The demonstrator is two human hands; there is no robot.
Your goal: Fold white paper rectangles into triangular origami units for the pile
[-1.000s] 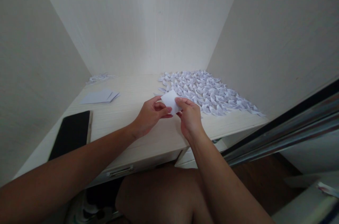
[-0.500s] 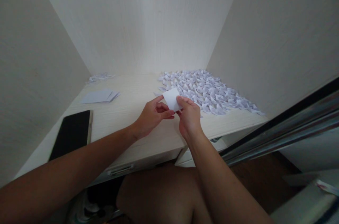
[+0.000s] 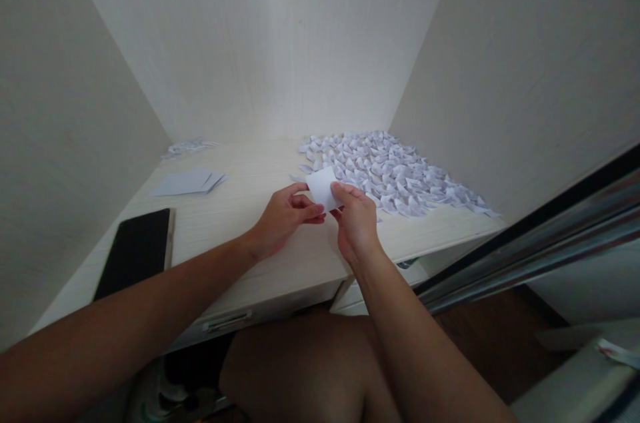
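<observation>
A small white paper slip point(image 3: 323, 186) is held above the middle of the pale wooden desk point(image 3: 240, 236). My left hand point(image 3: 285, 216) pinches its lower left edge with thumb and fingers. My right hand point(image 3: 356, 220) grips its right side, fingers curled round it. Just behind the hands, a broad heap of small folded white paper pieces point(image 3: 390, 170) covers the desk's right part.
A black phone point(image 3: 135, 251) lies face up at the desk's left front. A few flat white sheets point(image 3: 187, 181) lie further back on the left, with several paper scraps point(image 3: 187, 146) in the back left corner. Walls enclose the desk on three sides. My knee point(image 3: 300, 370) is under the desk's front edge.
Both hands have shifted slightly with the paper slip, which has tilted a little. Everything on the desk stays in place.
</observation>
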